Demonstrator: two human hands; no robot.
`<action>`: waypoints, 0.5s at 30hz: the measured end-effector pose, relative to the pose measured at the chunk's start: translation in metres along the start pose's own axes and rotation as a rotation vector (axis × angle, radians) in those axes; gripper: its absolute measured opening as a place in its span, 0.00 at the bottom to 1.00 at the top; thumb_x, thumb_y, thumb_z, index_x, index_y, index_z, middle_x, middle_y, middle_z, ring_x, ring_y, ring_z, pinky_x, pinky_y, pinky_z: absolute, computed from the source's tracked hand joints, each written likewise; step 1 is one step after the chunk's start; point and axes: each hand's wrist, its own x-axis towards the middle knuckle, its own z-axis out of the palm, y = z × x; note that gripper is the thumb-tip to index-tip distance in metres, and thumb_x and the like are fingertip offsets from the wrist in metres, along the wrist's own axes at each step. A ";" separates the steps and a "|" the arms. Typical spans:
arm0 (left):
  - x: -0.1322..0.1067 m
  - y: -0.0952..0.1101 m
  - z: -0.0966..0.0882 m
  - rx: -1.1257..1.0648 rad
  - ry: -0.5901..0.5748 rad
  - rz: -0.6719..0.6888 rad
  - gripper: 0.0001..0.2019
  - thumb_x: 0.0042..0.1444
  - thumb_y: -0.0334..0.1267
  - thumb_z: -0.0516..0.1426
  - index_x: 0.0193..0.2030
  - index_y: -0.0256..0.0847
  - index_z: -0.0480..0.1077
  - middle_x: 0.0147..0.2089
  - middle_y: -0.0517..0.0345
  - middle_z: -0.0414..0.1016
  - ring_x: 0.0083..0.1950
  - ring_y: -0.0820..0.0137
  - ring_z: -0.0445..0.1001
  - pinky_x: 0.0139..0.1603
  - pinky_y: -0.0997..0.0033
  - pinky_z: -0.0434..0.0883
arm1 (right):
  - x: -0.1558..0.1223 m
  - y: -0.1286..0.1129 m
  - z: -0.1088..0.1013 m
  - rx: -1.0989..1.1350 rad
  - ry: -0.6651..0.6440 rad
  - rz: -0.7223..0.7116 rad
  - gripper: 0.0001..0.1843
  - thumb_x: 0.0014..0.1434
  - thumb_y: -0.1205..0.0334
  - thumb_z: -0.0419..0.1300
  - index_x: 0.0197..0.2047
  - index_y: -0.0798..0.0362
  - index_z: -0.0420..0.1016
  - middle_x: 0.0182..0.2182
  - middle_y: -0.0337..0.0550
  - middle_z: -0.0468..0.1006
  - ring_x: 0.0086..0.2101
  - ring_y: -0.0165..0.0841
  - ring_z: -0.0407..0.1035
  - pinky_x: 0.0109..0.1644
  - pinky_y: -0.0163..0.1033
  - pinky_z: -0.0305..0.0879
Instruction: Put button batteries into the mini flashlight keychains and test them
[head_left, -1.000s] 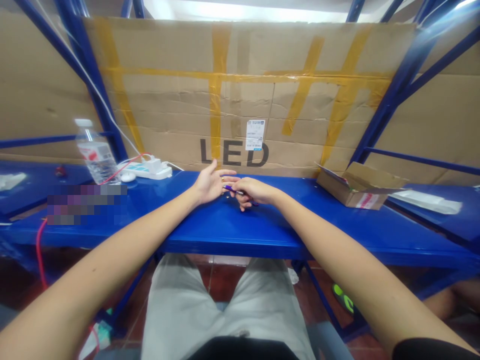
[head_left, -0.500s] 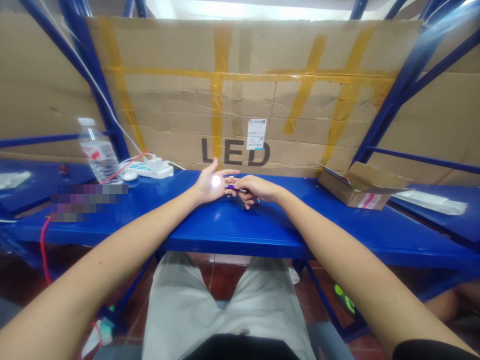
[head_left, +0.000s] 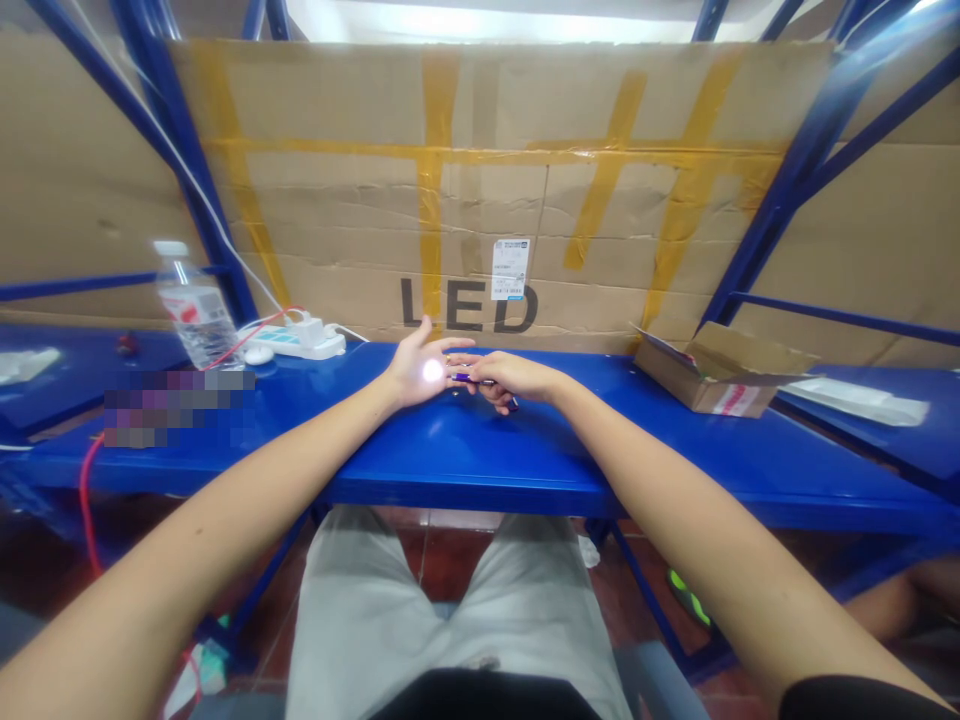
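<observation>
My left hand (head_left: 417,370) is over the blue table, palm turned up, thumb raised and fingers stretched toward the right. A bright round spot of white light lies on its palm. In my right hand (head_left: 504,376) is a slim purple penlight (head_left: 463,378), its front end toward the left palm. The fingers of my right hand wrap round it, and its purple tail end shows below them. Where the hands meet, the left fingertips are partly hidden by the right hand, so I cannot tell whether they touch the penlight.
On the blue table (head_left: 465,470), a plastic bottle (head_left: 196,315) and a white power strip (head_left: 300,338) with cables stand at the left. An open cardboard box (head_left: 731,375) is at the right. A large cardboard panel (head_left: 337,220) marked LED rises behind. A blurred patch covers something at the left.
The hands keep nearly the same pose, with the light spot still on the left palm. The whole view has shifted very slightly.
</observation>
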 end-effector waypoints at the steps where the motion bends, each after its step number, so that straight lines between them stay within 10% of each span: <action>1: 0.000 0.000 0.000 0.002 -0.008 -0.001 0.42 0.62 0.70 0.40 0.55 0.29 0.69 0.45 0.33 0.78 0.44 0.50 0.77 0.43 0.53 0.72 | 0.000 0.000 0.000 -0.005 0.001 -0.001 0.10 0.64 0.63 0.52 0.30 0.54 0.65 0.12 0.30 0.56 0.12 0.26 0.52 0.16 0.33 0.60; 15: 0.001 0.000 0.000 0.012 -0.021 0.005 0.42 0.63 0.69 0.38 0.55 0.28 0.69 0.45 0.32 0.78 0.45 0.49 0.78 0.44 0.51 0.72 | -0.002 -0.003 -0.001 0.009 0.006 0.009 0.10 0.64 0.62 0.53 0.30 0.54 0.64 0.12 0.30 0.56 0.13 0.26 0.51 0.16 0.33 0.58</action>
